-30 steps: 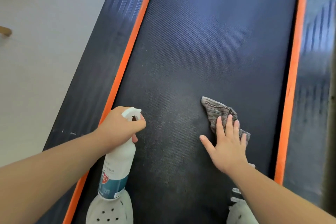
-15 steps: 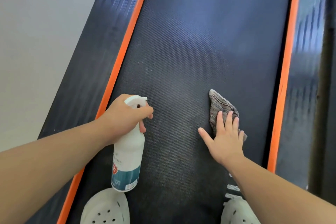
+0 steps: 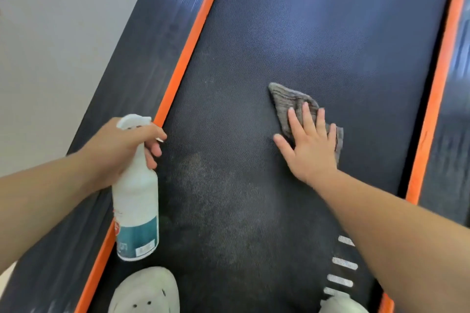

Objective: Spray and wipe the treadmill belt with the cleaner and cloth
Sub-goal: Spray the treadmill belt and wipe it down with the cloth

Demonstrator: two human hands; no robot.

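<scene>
Grey ribbed cloth (image 3: 292, 107) lies flat on the treadmill belt (image 3: 318, 33), right of the belt's centreline and nearer the right orange edge strip (image 3: 432, 99) than the left orange edge strip (image 3: 188, 51). Right hand (image 3: 311, 146) is on top of it, palm down, fingers splayed and pressing it to the belt, no pinch.

Left hand (image 3: 122, 150) is wrapped round the neck of the white spray bottle (image 3: 136, 201), forefinger over the trigger, nozzle aimed up-belt. The bottle hangs off the belt, just inside the left strip.

Step looks like wiping, sprayer on standby. A dull speckled patch sits belt-centre between the hands; beyond the cloth the belt looks dark, with sheen.

Next: probably drag the cloth across that patch with steady pressure, then respray further up.

White clogs (image 3: 145, 290) stand on the belt's near end.
</scene>
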